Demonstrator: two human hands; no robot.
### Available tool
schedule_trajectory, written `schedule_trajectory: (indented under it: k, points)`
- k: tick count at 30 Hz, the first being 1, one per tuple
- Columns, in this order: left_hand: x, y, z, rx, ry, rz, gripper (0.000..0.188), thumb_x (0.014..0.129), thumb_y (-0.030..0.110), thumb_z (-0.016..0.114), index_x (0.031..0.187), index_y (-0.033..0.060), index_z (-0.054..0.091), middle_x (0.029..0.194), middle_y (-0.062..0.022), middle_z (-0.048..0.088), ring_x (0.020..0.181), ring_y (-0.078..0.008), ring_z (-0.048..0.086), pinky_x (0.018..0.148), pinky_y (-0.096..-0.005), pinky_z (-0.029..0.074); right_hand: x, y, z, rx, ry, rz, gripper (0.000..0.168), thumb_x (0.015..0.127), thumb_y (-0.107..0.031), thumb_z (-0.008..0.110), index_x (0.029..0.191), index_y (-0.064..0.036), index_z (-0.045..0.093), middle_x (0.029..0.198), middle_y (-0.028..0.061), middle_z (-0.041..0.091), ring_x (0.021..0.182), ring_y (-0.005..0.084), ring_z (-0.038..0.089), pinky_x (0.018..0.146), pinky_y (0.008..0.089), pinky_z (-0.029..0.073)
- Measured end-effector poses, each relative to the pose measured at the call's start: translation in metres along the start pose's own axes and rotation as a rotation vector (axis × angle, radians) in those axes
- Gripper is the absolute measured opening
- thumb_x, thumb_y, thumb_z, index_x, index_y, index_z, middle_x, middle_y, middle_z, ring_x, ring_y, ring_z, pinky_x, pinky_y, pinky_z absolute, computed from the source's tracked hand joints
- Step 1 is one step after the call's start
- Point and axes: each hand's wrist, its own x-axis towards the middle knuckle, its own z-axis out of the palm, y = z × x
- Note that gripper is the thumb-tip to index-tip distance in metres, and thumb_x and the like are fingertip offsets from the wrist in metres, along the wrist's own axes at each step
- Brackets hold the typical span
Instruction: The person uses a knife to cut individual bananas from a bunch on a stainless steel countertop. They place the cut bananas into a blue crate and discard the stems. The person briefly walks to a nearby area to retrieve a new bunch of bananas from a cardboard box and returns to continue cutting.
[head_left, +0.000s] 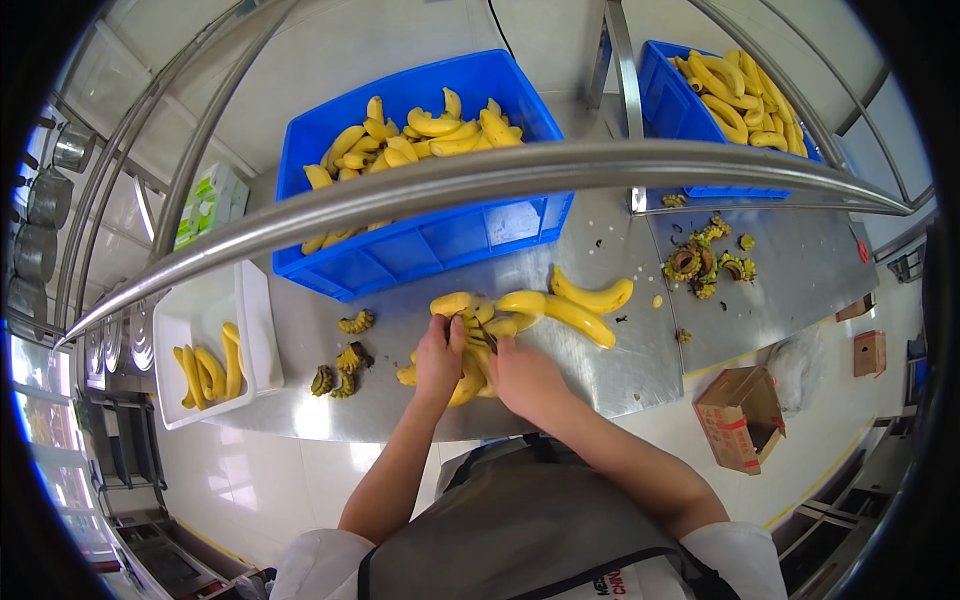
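Observation:
A bunch of yellow bananas (469, 375) lies on the steel table in front of me. My left hand (440, 356) grips its crown end from the left. At the stems my right hand (525, 375) is closed on a small dark tool, perhaps a knife, mostly hidden by my fingers. Loose bananas (581, 319) rest just right of the bunch. Cut banana crowns (349, 360) lie to the left, and more crowns (701, 262) are heaped at the right.
Behind a steel rail (450, 176), a large blue crate (420, 259) holds many bananas; another blue crate (675, 112) stands back right. A white tub (262, 330) with several bananas is at the left. An open cardboard box (727, 424) sits on the floor.

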Motion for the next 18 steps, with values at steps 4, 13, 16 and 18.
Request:
schedule_trajectory:
  k: [4, 13, 16, 18]
  points:
    - [-0.005, 0.004, -0.002, -0.011, 0.001, -0.007, 0.034, 0.096, 0.034, 0.045, 0.088, 0.0016, 0.05, 0.06, -0.0088, 0.051, 0.04, -0.0174, 0.048, 0.039, -0.0326, 0.038, -0.016, -0.002, -0.015, 0.067, 0.035, 0.097, 0.026, 0.094, -0.025, 0.039, 0.097, 0.001, 0.042, 0.07, 0.0215, 0.062, 0.067, 0.0407, 0.062, 0.062, 0.0492, 0.05]
    - [-0.006, 0.022, -0.061, -0.015, 0.098, -0.068, 0.031, 0.094, 0.033, 0.05, 0.087, 0.0022, 0.05, 0.063, -0.0123, 0.055, 0.046, -0.0229, 0.053, 0.046, -0.036, 0.042, -0.016, 0.097, -0.022, 0.43, 0.468, 0.159, 0.015, 0.091, -0.017, 0.048, 0.098, -0.004, 0.043, 0.082, 0.0253, 0.058, 0.081, 0.0436, 0.057, 0.07, 0.0498, 0.044]
    - [0.003, 0.035, -0.067, 0.204, 0.132, 0.051, 0.027, 0.091, 0.028, 0.056, 0.087, 0.0019, 0.049, 0.071, -0.0165, 0.059, 0.062, -0.0338, 0.058, 0.057, -0.04, 0.044, -0.015, 0.125, -0.008, 0.335, 0.485, 0.216, 0.016, 0.088, -0.012, 0.051, 0.096, -0.001, 0.042, 0.089, 0.0255, 0.056, 0.085, 0.0432, 0.055, 0.071, 0.0491, 0.043]
    - [0.008, 0.026, -0.063, 0.277, 0.101, 0.187, 0.025, 0.089, 0.026, 0.057, 0.088, 0.0018, 0.049, 0.072, -0.017, 0.06, 0.068, -0.0356, 0.059, 0.059, -0.0406, 0.045, -0.018, 0.138, 0.006, 0.293, 0.477, 0.265, 0.019, 0.085, -0.012, 0.054, 0.096, 0.0, 0.042, 0.087, 0.0246, 0.056, 0.083, 0.0436, 0.055, 0.071, 0.0491, 0.043]
